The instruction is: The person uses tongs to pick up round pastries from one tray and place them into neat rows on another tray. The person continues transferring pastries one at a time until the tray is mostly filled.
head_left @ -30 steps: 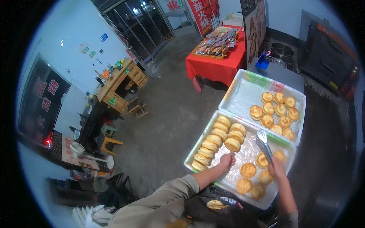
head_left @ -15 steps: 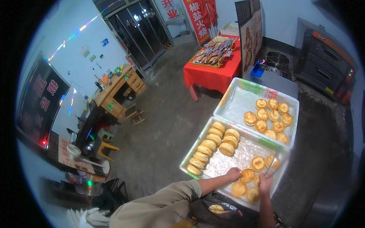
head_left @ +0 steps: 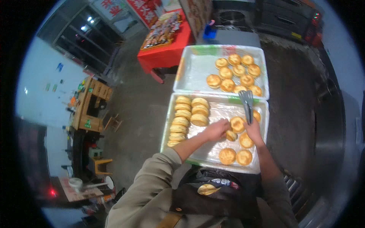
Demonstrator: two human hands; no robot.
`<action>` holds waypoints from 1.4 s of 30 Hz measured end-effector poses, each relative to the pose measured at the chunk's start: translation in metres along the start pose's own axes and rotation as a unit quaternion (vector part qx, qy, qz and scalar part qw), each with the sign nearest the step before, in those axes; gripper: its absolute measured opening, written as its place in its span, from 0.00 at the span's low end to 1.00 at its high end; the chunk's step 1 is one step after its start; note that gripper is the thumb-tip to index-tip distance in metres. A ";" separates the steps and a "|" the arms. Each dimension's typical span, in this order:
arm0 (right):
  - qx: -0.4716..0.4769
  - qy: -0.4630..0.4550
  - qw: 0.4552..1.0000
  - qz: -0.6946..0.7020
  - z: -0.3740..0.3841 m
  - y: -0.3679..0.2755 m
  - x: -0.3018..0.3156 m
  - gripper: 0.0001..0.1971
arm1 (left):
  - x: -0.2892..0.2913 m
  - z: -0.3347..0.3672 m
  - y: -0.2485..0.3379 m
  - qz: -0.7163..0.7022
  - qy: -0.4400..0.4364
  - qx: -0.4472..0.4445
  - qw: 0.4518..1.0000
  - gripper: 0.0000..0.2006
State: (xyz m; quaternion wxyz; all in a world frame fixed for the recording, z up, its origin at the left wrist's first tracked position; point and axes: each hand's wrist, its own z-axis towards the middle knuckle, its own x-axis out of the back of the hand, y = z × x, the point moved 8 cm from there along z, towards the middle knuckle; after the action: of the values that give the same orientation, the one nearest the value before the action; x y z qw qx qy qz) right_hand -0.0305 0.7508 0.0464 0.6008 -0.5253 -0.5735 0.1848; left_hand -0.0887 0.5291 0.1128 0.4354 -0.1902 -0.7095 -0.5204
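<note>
A white foam box lined with clear film lies in front of me. My left hand reaches into its middle, fingers pinched at a tilted round flatbread. Slotted metal tongs point away from me in my right hand, which is beside a golden flatbread. More flatbreads lie flat nearby, including one at the box's near side. At the left, a long row of flatbreads stands on edge. A shorter row of three stands beside it.
Beyond, a second foam box holds several flat-lying flatbreads. A red-covered table with packaged goods stands far left of it. A dark oven is at the far right, a wooden desk at the left.
My view has swung, so the boxes appear higher and further left. The flatbread at my left hand is now tilted up from the box. The tongs remain in my right hand.
</note>
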 end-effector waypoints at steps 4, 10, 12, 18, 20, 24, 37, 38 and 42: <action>-0.003 -0.012 0.999 0.034 0.006 -0.007 -0.006 0.23 | 0.012 0.038 -0.012 -0.056 0.041 -0.005 0.998 0.17; -0.025 -0.031 0.998 0.057 0.010 -0.012 -0.005 0.26 | -0.025 0.056 -0.068 -0.359 0.036 0.178 0.915 0.12; -0.057 -0.054 0.995 0.069 0.011 -0.008 -0.007 0.26 | -0.031 0.064 -0.084 -0.399 0.048 0.216 0.890 0.12; -0.020 -0.012 0.997 0.074 0.023 -0.025 -0.002 0.26 | -0.047 0.066 -0.113 -0.466 0.202 0.293 0.810 0.12; 0.009 -0.016 0.999 0.038 0.032 -0.035 0.001 0.26 | -0.057 0.052 -0.111 -0.457 0.260 0.309 0.793 0.13; 0.019 -0.119 0.992 -0.035 0.047 -0.045 -0.011 0.24 | -0.077 0.014 -0.086 -0.495 0.326 0.359 0.721 0.18; 0.007 -0.148 0.987 -0.058 0.011 -0.031 -0.068 0.22 | -0.136 -0.036 -0.048 -0.755 0.197 0.386 0.492 0.19; 0.030 -0.150 0.987 -0.054 0.007 -0.032 -0.073 0.22 | -0.138 -0.051 -0.048 -0.748 0.197 0.397 0.494 0.20; -0.007 -0.156 0.988 -0.022 -0.006 -0.022 -0.094 0.25 | -0.142 -0.084 -0.047 -0.719 0.216 0.474 0.460 0.23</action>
State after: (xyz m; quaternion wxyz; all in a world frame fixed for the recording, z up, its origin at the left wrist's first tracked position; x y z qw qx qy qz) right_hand -0.0592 0.6625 0.0202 0.5045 -0.4814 -0.6727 0.2474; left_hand -0.0098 0.4614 -0.0228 0.0697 0.7414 -0.6157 -0.2578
